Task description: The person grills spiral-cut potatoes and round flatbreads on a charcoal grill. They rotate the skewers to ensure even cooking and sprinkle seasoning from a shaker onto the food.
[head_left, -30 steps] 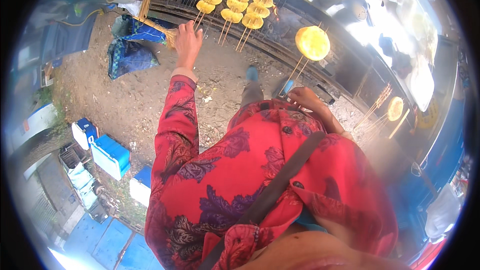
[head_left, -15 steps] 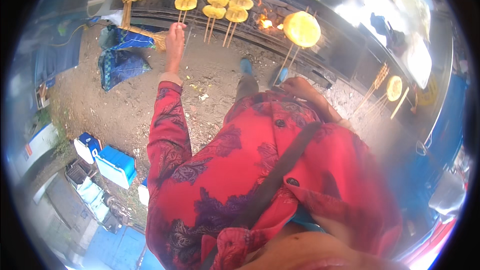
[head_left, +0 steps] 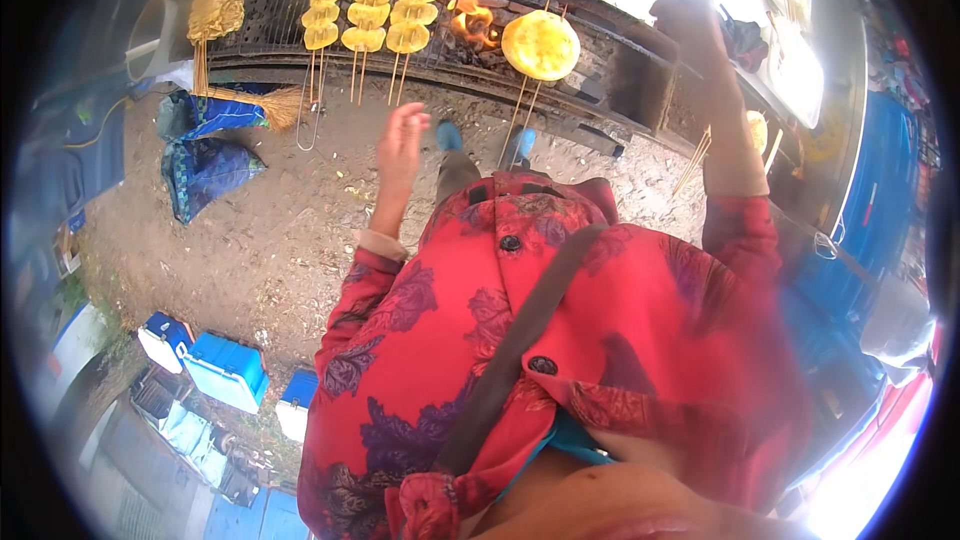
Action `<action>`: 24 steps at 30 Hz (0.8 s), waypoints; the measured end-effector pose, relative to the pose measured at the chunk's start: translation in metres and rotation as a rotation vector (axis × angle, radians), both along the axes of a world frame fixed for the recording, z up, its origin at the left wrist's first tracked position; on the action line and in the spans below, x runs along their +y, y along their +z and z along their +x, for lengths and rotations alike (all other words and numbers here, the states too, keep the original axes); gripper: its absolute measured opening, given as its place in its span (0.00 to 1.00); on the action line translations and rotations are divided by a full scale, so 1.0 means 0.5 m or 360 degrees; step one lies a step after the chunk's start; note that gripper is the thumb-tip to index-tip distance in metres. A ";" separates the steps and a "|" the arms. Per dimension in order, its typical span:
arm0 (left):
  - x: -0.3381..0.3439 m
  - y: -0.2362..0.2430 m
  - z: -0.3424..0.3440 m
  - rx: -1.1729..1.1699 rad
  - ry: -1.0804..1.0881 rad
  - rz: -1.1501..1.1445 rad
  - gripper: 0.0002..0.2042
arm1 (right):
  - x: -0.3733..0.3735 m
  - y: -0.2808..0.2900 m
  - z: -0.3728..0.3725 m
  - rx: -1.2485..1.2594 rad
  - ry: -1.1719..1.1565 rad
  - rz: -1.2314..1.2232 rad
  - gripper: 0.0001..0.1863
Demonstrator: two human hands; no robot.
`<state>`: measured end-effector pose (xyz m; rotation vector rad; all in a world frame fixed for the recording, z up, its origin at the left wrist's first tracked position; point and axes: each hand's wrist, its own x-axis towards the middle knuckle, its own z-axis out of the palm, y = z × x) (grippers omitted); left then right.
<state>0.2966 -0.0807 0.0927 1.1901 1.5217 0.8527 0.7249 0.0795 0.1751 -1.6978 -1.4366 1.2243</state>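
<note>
- Fingers of the left hand point(head_left: 402, 140) are loosely spread and hold nothing; the hand hangs in the air over the dirt ground point(head_left: 270, 230), near the front edge of the grill point(head_left: 450, 65).
- Fingers of the right hand point(head_left: 690, 25) are blurry, so I cannot tell if they pinch anything; the hand is up by the far right end of the grill, close to a bright counter point(head_left: 790, 70).
- Nine small yellow cakes on sticks point(head_left: 372, 5) lie in three neat rows on the wire rack.
- One big round yellow cake point(head_left: 540, 44) lies right beside a small open flame point(head_left: 470, 20).
- A flat yellow bundle on sticks point(head_left: 215, 10) lies at the left end.
- More sticks with food point(head_left: 755, 135) wait off the fire, near the right arm.
- My guess: the cooking is well under way, as most food is already on the heat. Nothing looks burnt, and no cake has been lifted off yet.
</note>
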 end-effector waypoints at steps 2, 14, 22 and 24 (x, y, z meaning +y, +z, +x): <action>-0.025 -0.058 0.092 -0.0287 -0.0140 -0.0142 0.15 | 0.036 0.056 -0.027 -0.0104 0.0182 0.0204 0.15; -0.016 -0.082 0.255 -0.0693 0.0012 -0.0628 0.13 | 0.139 -0.020 -0.091 -0.0805 0.0513 0.0453 0.18; 0.010 -0.026 0.222 -0.2047 -0.0223 -0.1242 0.12 | 0.149 -0.050 -0.087 -0.0909 0.0480 0.0517 0.20; 0.011 -0.036 0.219 -0.2317 -0.0339 -0.1323 0.12 | 0.142 -0.052 -0.083 -0.0921 0.0465 0.0529 0.21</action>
